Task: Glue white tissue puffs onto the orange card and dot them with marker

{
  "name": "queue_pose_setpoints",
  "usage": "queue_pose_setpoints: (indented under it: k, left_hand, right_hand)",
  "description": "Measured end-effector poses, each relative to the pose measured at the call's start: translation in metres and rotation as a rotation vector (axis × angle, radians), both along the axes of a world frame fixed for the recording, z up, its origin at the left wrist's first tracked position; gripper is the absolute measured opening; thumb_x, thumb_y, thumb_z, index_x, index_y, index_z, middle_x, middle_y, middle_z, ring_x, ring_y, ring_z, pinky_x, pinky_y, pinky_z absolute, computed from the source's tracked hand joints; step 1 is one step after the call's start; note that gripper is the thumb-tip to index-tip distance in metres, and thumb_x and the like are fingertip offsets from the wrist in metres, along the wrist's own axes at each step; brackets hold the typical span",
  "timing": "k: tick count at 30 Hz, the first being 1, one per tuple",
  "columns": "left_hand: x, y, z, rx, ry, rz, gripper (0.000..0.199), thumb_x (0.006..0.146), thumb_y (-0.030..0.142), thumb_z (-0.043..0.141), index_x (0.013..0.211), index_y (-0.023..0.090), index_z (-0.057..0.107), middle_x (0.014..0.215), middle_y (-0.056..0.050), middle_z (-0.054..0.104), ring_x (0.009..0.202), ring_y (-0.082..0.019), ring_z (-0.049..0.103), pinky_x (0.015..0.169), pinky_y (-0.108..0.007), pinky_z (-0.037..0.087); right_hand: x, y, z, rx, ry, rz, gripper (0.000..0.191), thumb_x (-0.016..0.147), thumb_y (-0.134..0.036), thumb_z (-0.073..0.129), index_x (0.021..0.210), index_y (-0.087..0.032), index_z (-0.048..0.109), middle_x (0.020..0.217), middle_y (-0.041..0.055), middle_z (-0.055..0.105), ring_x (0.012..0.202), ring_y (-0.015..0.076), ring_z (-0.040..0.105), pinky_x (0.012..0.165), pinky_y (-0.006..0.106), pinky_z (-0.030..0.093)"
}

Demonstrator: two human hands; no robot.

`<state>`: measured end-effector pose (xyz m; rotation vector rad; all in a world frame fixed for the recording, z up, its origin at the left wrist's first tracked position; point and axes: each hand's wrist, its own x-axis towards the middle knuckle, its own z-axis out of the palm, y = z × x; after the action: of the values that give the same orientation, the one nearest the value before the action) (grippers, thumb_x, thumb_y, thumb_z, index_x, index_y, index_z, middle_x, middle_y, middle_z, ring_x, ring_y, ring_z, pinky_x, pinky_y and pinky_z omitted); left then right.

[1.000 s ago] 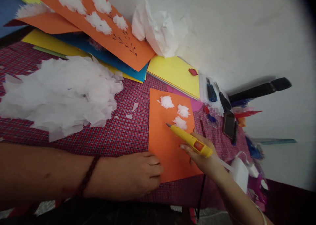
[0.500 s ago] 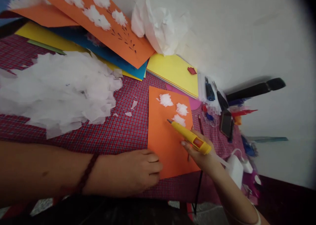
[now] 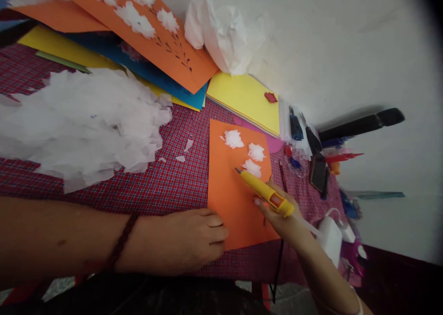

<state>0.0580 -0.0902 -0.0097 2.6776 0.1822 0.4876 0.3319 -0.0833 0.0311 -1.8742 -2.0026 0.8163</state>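
My right hand [image 3: 284,213] is wrapped round a yellow glue gun [image 3: 265,191], its dark tip pointing left over an orange sheet [image 3: 228,204]. Three white paper tufts [image 3: 256,152] sit on the upper part of that sheet, one of them just beyond the tip. Whether the tip touches the paper I cannot tell. At the sheet's lower left edge rests my left hand [image 3: 194,241], fingers curled and together; what is under them, if anything, is hidden.
White paper pieces [image 3: 100,126] are heaped at the left on the checked cloth [image 3: 187,190]. Behind stand a larger orange sheet [image 3: 173,52], yellow sheets [image 3: 245,98] and crumpled white paper [image 3: 228,38]. Scissors, a phone [image 3: 317,172] and a white adapter [image 3: 330,239] lie right.
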Motion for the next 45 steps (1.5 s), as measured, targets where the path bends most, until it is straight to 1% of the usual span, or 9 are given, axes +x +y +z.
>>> queue_pose_setpoints:
  k: [4, 13, 20, 24, 31, 34, 37, 40, 45]
  left_hand:
    - [0.0, 0.0, 0.0, -0.006, -0.015, -0.001, 0.008, 0.093, 0.024, 0.066, 0.096, 0.017, 0.066, 0.103, -0.004, 0.067, 0.096, -0.02, 0.059, 0.085, -0.035, 0.049]
    - [0.0, 0.001, 0.001, -0.009, 0.005, -0.013, 0.008, 0.092, 0.024, 0.067, 0.096, 0.017, 0.066, 0.101, -0.004, 0.066, 0.093, -0.02, 0.058, 0.086, -0.035, 0.048]
    - [0.0, 0.0, -0.002, -0.022, -0.007, -0.01, 0.011, 0.093, 0.024, 0.067, 0.1, 0.016, 0.066, 0.103, -0.004, 0.066, 0.096, -0.02, 0.058, 0.085, -0.036, 0.048]
    - [0.0, 0.0, -0.002, -0.017, -0.004, -0.008, 0.01, 0.092, 0.024, 0.067, 0.099, 0.016, 0.066, 0.102, -0.004, 0.066, 0.095, -0.02, 0.058, 0.084, -0.036, 0.047]
    - [-0.001, 0.001, 0.001, -0.026, 0.006, -0.017, 0.008, 0.093, 0.023, 0.066, 0.097, 0.016, 0.066, 0.102, -0.004, 0.066, 0.095, -0.02, 0.057, 0.083, -0.035, 0.047]
    - [-0.001, 0.001, 0.0, -0.028, -0.01, -0.022, 0.009, 0.092, 0.024, 0.068, 0.097, 0.016, 0.067, 0.101, -0.003, 0.065, 0.095, -0.02, 0.057, 0.083, -0.035, 0.047]
    - [-0.001, 0.0, 0.0, -0.015, -0.018, -0.009, 0.007, 0.092, 0.023, 0.067, 0.095, 0.016, 0.067, 0.099, -0.004, 0.066, 0.093, -0.019, 0.058, 0.082, -0.035, 0.046]
    - [-0.001, 0.001, 0.002, -0.016, -0.014, -0.014, 0.006, 0.093, 0.023, 0.066, 0.093, 0.016, 0.067, 0.097, -0.003, 0.066, 0.091, -0.019, 0.058, 0.081, -0.035, 0.046]
    - [0.0, 0.002, 0.003, -0.026, -0.012, -0.015, 0.006, 0.092, 0.022, 0.068, 0.094, 0.016, 0.067, 0.095, -0.002, 0.065, 0.09, -0.019, 0.057, 0.08, -0.036, 0.046]
  right_hand:
    - [0.003, -0.001, -0.003, 0.013, -0.013, -0.018, 0.028, 0.087, -0.044, 0.065, 0.076, -0.022, 0.052, 0.069, -0.0008, 0.054, 0.06, 0.0136, 0.051, 0.056, 0.029, 0.04]
    - [0.012, -0.007, -0.011, 0.115, -0.093, -0.11, 0.031, 0.08, -0.051, 0.066, 0.069, -0.024, 0.056, 0.063, 0.002, 0.06, 0.054, 0.017, 0.054, 0.051, 0.032, 0.044]
    - [0.001, -0.008, 0.005, -0.038, 0.139, -0.127, 0.03, 0.082, -0.05, 0.068, 0.092, -0.022, 0.064, 0.08, 0.0052, 0.072, 0.058, 0.0165, 0.062, 0.049, 0.029, 0.049]
    - [-0.004, -0.004, 0.004, -0.035, 0.109, -0.156, 0.028, 0.079, -0.049, 0.068, 0.076, -0.023, 0.058, 0.062, 0.0009, 0.062, 0.046, 0.013, 0.051, 0.042, 0.027, 0.041]
    - [-0.002, 0.002, -0.002, 0.104, -0.073, -0.164, 0.034, 0.074, -0.052, 0.068, 0.061, -0.024, 0.053, 0.055, 0.002, 0.057, 0.049, 0.0152, 0.05, 0.051, 0.032, 0.045]
    - [-0.004, 0.002, 0.002, 0.05, -0.027, -0.173, 0.034, 0.075, -0.054, 0.068, 0.064, -0.024, 0.055, 0.057, 0.0028, 0.058, 0.049, 0.0157, 0.052, 0.049, 0.031, 0.045]
    - [-0.006, 0.002, 0.01, -0.08, 0.084, -0.155, 0.031, 0.078, -0.053, 0.067, 0.08, -0.022, 0.063, 0.064, 0.0038, 0.064, 0.052, 0.0163, 0.057, 0.047, 0.029, 0.047]
    - [-0.009, 0.005, 0.02, -0.123, 0.143, -0.132, 0.033, 0.078, -0.051, 0.069, 0.091, -0.021, 0.066, 0.075, 0.0059, 0.07, 0.063, 0.0178, 0.065, 0.053, 0.027, 0.052]
    - [-0.016, 0.02, 0.039, -0.124, 0.086, -0.082, 0.025, 0.077, -0.046, 0.067, 0.08, -0.021, 0.064, 0.074, 0.0056, 0.069, 0.07, 0.0187, 0.067, 0.057, 0.027, 0.053]
